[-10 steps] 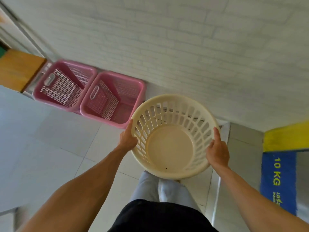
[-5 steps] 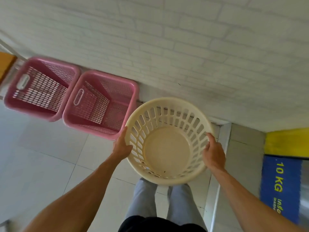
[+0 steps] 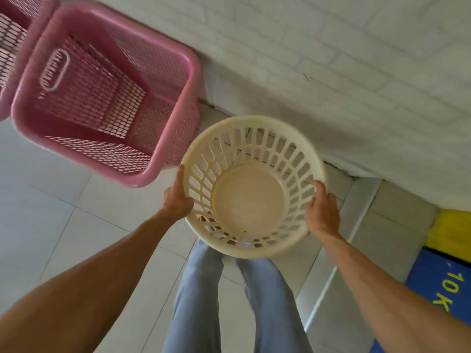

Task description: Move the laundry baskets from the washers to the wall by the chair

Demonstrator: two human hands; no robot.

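Note:
I hold a round cream laundry basket [image 3: 251, 200], empty, by its rim over the floor close to the white brick wall [image 3: 331, 59]. My left hand [image 3: 178, 197] grips the rim on its left side and my right hand [image 3: 322, 212] grips the right side. A square pink basket [image 3: 107, 95] stands on the floor against the wall, just left of the cream one. A second pink basket [image 3: 12, 34] is beside it, cut off at the upper left edge.
Pale floor tiles [image 3: 51, 212] spread to the left. A blue and yellow washer front [image 3: 448, 271] marked "10 K" is at the right edge. My legs [image 3: 229, 301] in light jeans are below the basket. A floor strip runs beside the washer.
The view has closed in on the wall and tilted down. The pink baskets slid toward the upper left, the wooden chair left the frame, and the cream basket is lower, nearer the floor.

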